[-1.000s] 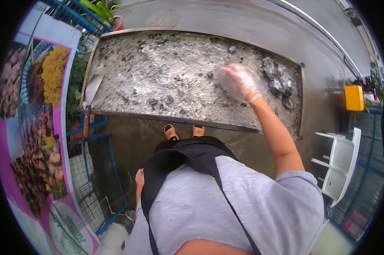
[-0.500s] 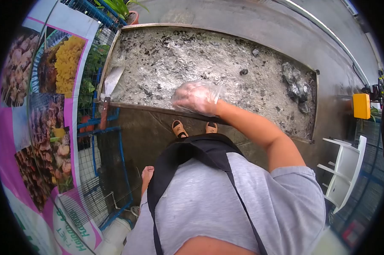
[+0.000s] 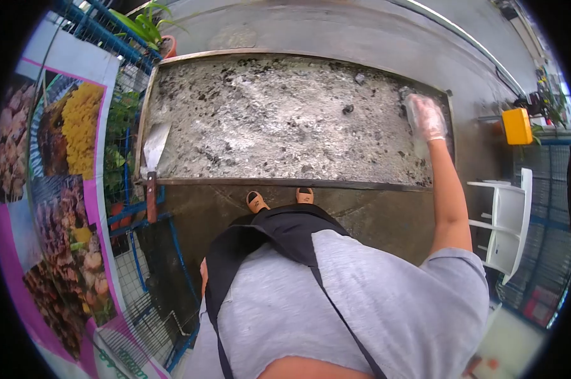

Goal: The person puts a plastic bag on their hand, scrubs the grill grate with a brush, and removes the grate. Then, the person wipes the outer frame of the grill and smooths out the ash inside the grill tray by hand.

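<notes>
My right hand (image 3: 427, 118), in a clear plastic covering, is over the right end of a long shallow tray (image 3: 298, 184) of grey ash and black charcoal bits. Its fingers are blurred, and it hides most of the dark charcoal pile there. A small black lump (image 3: 348, 109) lies on the ash left of this hand. My left hand (image 3: 203, 276) hangs low beside the black apron, with only a sliver showing and its fingers hidden. At the tray's left end rests a metal scraper (image 3: 156, 146), its wooden handle sticking out over the near edge.
A banner with food pictures (image 3: 83, 132) stands at the left by blue wire fencing. A potted plant (image 3: 167, 47) is behind the tray's far left corner. On the right are a yellow container (image 3: 517, 126) and a white plastic chair (image 3: 507, 224).
My right hand moved from the right half of the ash to the near middle edge, then far right over the charcoal pile. My left hand has slipped mostly out of sight. The camera view has shifted.
</notes>
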`<state>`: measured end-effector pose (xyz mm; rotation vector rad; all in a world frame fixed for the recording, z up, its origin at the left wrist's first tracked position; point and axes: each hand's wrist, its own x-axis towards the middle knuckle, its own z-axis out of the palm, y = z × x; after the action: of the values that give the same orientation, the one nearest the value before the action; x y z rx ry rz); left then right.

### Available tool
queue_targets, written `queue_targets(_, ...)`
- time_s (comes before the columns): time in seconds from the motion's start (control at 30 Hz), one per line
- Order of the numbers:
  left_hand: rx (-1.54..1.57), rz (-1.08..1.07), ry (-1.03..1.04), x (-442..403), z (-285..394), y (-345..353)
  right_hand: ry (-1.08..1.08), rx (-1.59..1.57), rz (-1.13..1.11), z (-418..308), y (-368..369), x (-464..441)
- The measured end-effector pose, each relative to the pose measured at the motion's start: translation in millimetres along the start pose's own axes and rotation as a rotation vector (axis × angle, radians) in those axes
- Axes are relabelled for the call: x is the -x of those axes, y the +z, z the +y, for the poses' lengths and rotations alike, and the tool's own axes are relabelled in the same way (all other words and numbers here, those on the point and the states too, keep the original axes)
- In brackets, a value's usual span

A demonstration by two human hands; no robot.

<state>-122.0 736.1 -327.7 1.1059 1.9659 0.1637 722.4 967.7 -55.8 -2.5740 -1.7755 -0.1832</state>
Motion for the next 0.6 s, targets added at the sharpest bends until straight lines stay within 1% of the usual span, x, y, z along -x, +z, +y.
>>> queue_targets(0.07, -0.011, -0.03, -0.009, -3, 1, -2, -0.197, 0.447, 0.285, 33, 10, 13)
queue_targets(0.1, -0.016, -0.044, -0.013, -6, 1, -1, -0.248, 0.421, 0.327, 10, -14, 27)
queue_targets(0.13, -0.016, -0.054, -0.015, -8, 1, -1, -0.303, 0.391, 0.368, -32, -42, 40)
queue_targets(0.17, -0.02, -0.061, -0.018, -9, 2, -2, -0.355, -0.022, 0.408, -44, -25, 43)
queue_targets(0.2, -0.02, -0.064, -0.018, -10, 1, -4, -0.383, -0.193, 0.405, -91, -48, 51)
queue_targets(0.3, -0.023, -0.081, -0.021, -15, 4, -6, -0.312, -0.465, 0.09, -167, -33, 67)
queue_targets(0.33, -0.021, -0.09, -0.018, -18, 5, -5, -0.422, -0.061, 0.094, -173, -11, 64)
queue_targets(0.37, -0.023, -0.1, -0.015, -20, 7, -5, -0.35, -0.092, -0.01, -185, 0, 56)
queue_targets(0.4, -0.031, -0.111, -0.009, -23, 10, -5, -0.273, -0.124, -0.11, -188, 9, 46)
queue_targets(0.43, -0.031, -0.116, -0.006, -26, 13, -5, -0.254, -0.114, -0.107, -177, 16, 41)
queue_targets(0.47, -0.033, -0.119, -0.004, -28, 14, -7, -0.219, -0.185, -0.132, -170, 22, 35)
queue_targets(0.5, -0.034, -0.122, -0.002, -30, 15, -8, -0.189, -0.26, -0.158, -174, 10, 32)
queue_targets(0.53, -0.031, -0.123, 0.001, -31, 15, -10, -0.047, -0.327, -0.225, -168, -9, 27)
queue_targets(0.57, -0.029, -0.123, 0.0, -31, 15, -13, 0.094, -0.394, -0.296, -166, -44, 25)
queue_targets(0.6, -0.028, -0.123, -0.001, -31, 14, -15, 0.009, -0.266, -0.179, -139, -21, 18)
